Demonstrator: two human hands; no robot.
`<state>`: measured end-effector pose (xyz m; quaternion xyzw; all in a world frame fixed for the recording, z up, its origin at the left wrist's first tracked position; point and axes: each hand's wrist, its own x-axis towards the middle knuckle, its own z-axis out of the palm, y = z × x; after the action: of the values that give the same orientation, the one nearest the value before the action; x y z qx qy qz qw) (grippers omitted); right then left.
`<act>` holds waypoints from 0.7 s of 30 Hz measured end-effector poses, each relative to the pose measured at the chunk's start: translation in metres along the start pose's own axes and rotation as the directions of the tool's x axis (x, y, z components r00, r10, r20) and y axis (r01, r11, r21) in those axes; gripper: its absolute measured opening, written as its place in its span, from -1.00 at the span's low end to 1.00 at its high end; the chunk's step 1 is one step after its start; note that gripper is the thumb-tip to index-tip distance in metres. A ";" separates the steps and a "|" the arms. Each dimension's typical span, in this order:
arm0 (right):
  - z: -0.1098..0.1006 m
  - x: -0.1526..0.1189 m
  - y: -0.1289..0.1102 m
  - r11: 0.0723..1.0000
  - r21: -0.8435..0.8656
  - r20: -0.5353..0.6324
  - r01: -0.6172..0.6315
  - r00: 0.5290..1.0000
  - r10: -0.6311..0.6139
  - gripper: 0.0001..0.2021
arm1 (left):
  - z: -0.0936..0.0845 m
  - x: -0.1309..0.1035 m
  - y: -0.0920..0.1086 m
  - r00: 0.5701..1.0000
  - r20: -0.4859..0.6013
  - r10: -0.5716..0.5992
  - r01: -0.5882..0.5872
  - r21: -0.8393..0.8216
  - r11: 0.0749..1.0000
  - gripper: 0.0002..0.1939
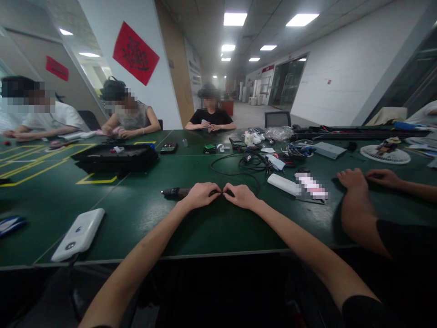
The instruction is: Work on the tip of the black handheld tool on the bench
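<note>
My left hand (203, 195) and my right hand (241, 196) rest close together over the middle of the green table (211, 232). The fingers of both are curled in, thumb and fingertips pinched near each other. Anything between them is too small or dark to make out. Just left of my left hand lies a dark cylindrical tool (173, 192) with a metal tip pointing left; the hand partly covers its right end. Behind my right hand runs a black cable (235, 175).
A white power bank (79, 234) lies at front left, a black tray (116, 159) behind it. Right of my hands are a white box-like device (282, 184), tangled cables (254, 161) and a co-worker's hands (353, 178). Several people sit around the table.
</note>
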<state>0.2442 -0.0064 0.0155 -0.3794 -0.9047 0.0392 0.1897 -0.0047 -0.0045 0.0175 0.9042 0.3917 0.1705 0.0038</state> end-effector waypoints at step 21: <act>0.002 0.001 0.007 0.993 -0.069 -0.231 -0.098 0.970 0.079 -0.88 | 0.001 -0.002 -0.007 0.999 -0.021 -0.028 0.030 0.089 0.996 -0.74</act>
<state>0.2479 -0.0006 0.0123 -0.4287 -0.8599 -0.0322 0.2752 -0.0108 -0.0012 0.0153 0.8960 0.4118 0.1617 -0.0378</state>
